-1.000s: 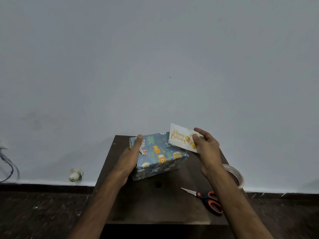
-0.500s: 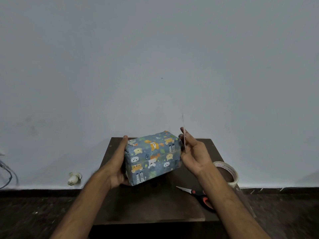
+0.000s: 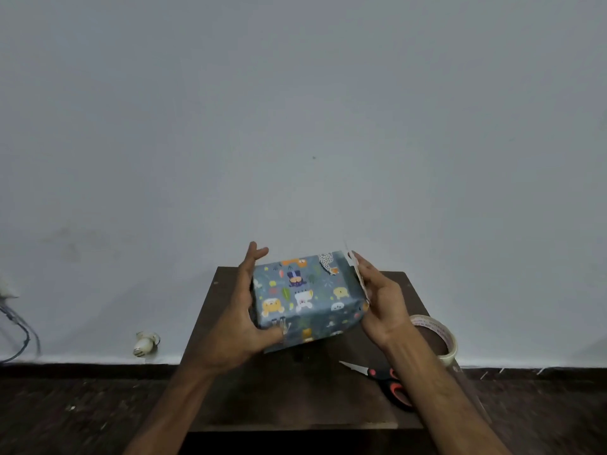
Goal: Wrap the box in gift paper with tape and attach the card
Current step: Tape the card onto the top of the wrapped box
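Two bare hands hold the wrapped box (image 3: pixel 305 290) between them over the far half of a dark table (image 3: pixel 295 399). The box is covered in blue paper printed with small cartoon animals, and it sits tilted, its top face turned toward the camera. I cannot tell whether its near lower edge touches the table. The left hand (image 3: pixel 243 310) lies against the box's left end. Its fingers (image 3: pixel 254 257) are nearly straight and reach up past the far top corner, slightly spread, while its thumb curls round the near lower corner onto the front face. The right hand (image 3: pixel 381 300) is at the box's right end, palm inward, with fingers stretched out flat and not curled. Between this hand and the box stands the white card (image 3: pixel 358 274), seen edge-on as a thin pale strip, pressed by the fingers against the right end. Where the right thumb lies I cannot tell. Both forearms come in from the lower edge of the view. On the table's right edge, behind the right wrist, lies a roll of clear tape (image 3: pixel 440 336). Scissors (image 3: pixel 391 382) with red and black handles lie on the table near the front right, partly hidden by the right forearm, blades pointing left. Behind the table rises a plain pale wall (image 3: pixel 295 126). At its foot to the left sits a small white fitting (image 3: pixel 144 343), and cables (image 3: pixel 19 333) hang at the far left.
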